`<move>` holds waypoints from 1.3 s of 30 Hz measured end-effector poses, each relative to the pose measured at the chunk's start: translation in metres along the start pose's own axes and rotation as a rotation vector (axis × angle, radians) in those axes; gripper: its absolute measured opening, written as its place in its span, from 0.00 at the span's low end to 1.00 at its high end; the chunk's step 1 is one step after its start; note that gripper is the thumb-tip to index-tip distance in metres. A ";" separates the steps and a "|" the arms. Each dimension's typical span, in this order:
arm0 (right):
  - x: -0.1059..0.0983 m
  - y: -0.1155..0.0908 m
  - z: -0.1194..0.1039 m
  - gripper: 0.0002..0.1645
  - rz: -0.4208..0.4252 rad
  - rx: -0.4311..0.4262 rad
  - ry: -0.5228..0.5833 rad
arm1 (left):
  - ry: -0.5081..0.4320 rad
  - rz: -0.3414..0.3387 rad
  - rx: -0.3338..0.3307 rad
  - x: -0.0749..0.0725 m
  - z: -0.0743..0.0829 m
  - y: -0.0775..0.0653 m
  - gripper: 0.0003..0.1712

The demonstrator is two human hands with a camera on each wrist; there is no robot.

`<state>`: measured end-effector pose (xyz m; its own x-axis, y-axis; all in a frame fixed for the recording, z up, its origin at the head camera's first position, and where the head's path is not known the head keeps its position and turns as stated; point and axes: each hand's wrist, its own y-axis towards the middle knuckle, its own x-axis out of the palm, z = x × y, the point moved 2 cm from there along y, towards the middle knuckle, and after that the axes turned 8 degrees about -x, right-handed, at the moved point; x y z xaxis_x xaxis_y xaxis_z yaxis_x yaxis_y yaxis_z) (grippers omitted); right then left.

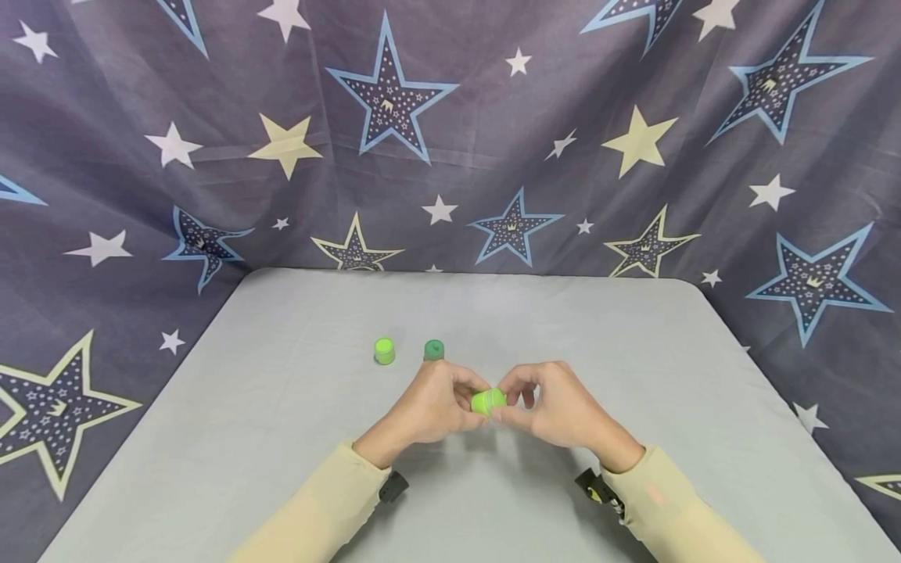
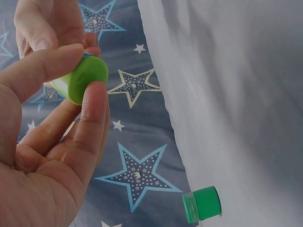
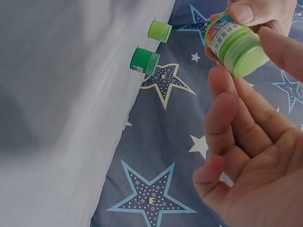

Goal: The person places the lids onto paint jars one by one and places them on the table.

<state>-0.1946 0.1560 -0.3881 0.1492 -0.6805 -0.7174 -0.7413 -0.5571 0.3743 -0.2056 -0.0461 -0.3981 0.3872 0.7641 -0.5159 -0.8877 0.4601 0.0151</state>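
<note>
Between both hands is a small light green paint jar (image 1: 487, 403), tilted on its side above the table. My left hand (image 1: 438, 403) pinches one end of it with thumb and fingers; in the left wrist view the smooth green end (image 2: 90, 78) faces out. At the other end, my right hand (image 1: 559, 403) holds the jar between thumb and fingertips. The right wrist view shows a printed label (image 3: 224, 32) round the jar and a paler, translucent end. Part of the jar is hidden by the fingers.
Beyond my left hand, a dark green jar (image 1: 434, 349) and another light green jar (image 1: 384, 351) stand on the grey-covered table (image 1: 296, 313). A dark curtain with stars (image 1: 450, 172) hangs behind the table and at its sides.
</note>
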 end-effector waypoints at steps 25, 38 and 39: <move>-0.001 -0.001 0.003 0.15 0.037 -0.006 -0.012 | 0.008 0.007 -0.006 0.000 -0.001 0.000 0.16; -0.002 -0.001 0.000 0.21 -0.010 -0.044 0.026 | -0.013 0.004 0.019 0.000 -0.002 0.000 0.16; -0.003 -0.002 0.000 0.21 -0.011 -0.040 0.027 | -0.013 0.003 0.019 0.000 -0.002 0.000 0.16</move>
<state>-0.1936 0.1584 -0.3867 0.1749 -0.6865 -0.7058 -0.7126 -0.5829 0.3904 -0.2063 -0.0465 -0.3997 0.3882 0.7713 -0.5043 -0.8839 0.4665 0.0332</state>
